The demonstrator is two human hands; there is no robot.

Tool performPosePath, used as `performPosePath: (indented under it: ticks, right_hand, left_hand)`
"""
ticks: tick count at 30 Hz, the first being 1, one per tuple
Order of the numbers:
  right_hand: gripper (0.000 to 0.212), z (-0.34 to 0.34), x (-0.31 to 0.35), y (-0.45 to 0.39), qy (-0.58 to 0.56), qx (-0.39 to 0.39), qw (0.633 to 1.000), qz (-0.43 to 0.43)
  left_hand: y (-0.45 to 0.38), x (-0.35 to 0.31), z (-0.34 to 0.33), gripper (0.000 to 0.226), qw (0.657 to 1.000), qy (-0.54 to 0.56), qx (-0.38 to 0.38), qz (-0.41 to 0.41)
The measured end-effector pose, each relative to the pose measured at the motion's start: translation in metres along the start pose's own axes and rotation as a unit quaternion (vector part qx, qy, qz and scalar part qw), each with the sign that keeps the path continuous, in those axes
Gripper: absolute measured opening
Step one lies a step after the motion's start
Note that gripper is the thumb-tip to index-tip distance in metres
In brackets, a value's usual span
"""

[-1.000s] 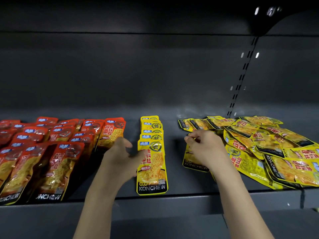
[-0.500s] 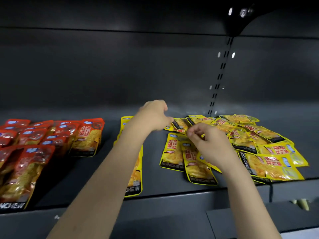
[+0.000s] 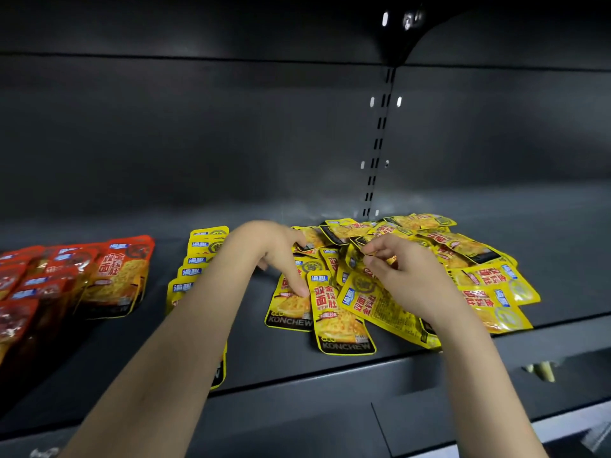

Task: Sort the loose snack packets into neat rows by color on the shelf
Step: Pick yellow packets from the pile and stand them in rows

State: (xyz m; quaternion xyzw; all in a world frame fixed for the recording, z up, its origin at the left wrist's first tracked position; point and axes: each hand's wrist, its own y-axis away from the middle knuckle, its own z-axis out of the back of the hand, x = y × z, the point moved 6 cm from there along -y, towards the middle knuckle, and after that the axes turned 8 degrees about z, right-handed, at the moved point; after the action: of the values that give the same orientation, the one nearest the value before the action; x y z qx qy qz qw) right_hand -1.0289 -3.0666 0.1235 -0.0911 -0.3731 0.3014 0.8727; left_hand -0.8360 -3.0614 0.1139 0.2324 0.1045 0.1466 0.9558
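Right hand (image 3: 408, 276) pinches a yellow packet (image 3: 380, 300), apparently alone; left hand (image 3: 281, 256) presses, fingers straight, beside that grip. Overlapping neighbours may drag along.

Bare shelf (image 3: 158, 345) between packet rows (image 3: 195, 269)

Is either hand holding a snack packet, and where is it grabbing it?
The right hand pinches a yellow packet at its top edge. The left hand holds nothing; its fingers only touch the loose pile.
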Motion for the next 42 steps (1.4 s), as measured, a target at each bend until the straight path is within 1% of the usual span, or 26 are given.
performPosePath:
  ticks: [4,9,10,11,13,14,16,18,20,22,25,28,31,33,37,39,42]
  right_hand:
    - [0.014,-0.002,-0.001,-0.002,0.007,0.016,1.000,0.005]
    - [0.011,-0.007,0.001,-0.006,-0.011,0.030,0.999,0.021]
    - [0.011,-0.008,0.002,-0.006,-0.018,0.037,0.999,0.026]
    - [0.013,-0.010,0.004,-0.007,-0.025,0.051,0.998,0.035]
    - [0.018,-0.017,0.008,-0.008,-0.034,0.099,0.993,0.059]
    - [0.021,-0.021,0.010,-0.008,-0.035,0.129,0.989,0.068]
    - [0.030,-0.028,0.014,-0.008,-0.026,0.190,0.979,0.071]
    - [0.042,-0.032,0.019,-0.010,0.006,0.233,0.969,0.078]
    - [0.053,-0.033,0.024,-0.014,0.068,0.259,0.958,0.099]
    - [0.063,-0.035,0.029,-0.019,0.124,0.272,0.948,0.111]
    - [0.070,-0.039,0.034,-0.028,0.150,0.299,0.937,0.104]
    - [0.071,-0.045,0.035,-0.036,0.189,0.354,0.913,0.075]
    - [0.076,-0.051,0.032,-0.041,0.225,0.399,0.888,0.035]
    - [0.078,-0.054,0.029,-0.044,0.234,0.413,0.880,0.019]
    - [0.075,-0.058,0.029,-0.047,0.251,0.413,0.875,0.029]
    - [0.065,-0.060,0.029,-0.047,0.238,0.413,0.878,0.043]
    - [0.038,-0.062,0.029,-0.050,0.186,0.403,0.893,0.075]
  left_hand:
    - [0.003,-0.004,-0.002,0.104,1.000,0.017,-0.001,-0.005]
    - [0.008,-0.004,-0.004,0.105,0.991,0.134,0.011,-0.007]
    - [0.012,-0.003,-0.002,0.107,0.991,0.131,-0.001,-0.006]
    - [0.015,-0.001,0.002,0.109,0.993,0.114,-0.028,-0.002]
    - [0.026,0.006,0.016,0.111,0.990,0.089,-0.113,0.006]
    - [0.033,0.010,0.023,0.109,0.982,0.103,-0.156,0.012]
    - [0.049,0.024,0.031,0.099,0.956,0.195,-0.219,0.022]
    - [0.067,0.037,0.030,0.079,0.914,0.311,-0.261,0.009]
    - [0.082,0.050,0.022,0.061,0.867,0.399,-0.299,-0.005]
    - [0.094,0.060,0.012,0.054,0.828,0.452,-0.330,-0.008]
    - [0.104,0.070,-0.006,0.047,0.795,0.491,-0.357,-0.005]
    - [0.105,0.079,-0.022,0.044,0.762,0.539,-0.359,0.005]
    - [0.103,0.088,-0.027,0.051,0.737,0.563,-0.372,0.013]
    - [0.104,0.092,-0.027,0.055,0.722,0.575,-0.384,0.015]
    - [0.104,0.091,-0.029,0.056,0.716,0.575,-0.395,0.019]
    - [0.101,0.089,-0.031,0.053,0.712,0.581,-0.393,0.022]
    - [0.097,0.088,-0.032,0.053,0.706,0.590,-0.392,0.020]
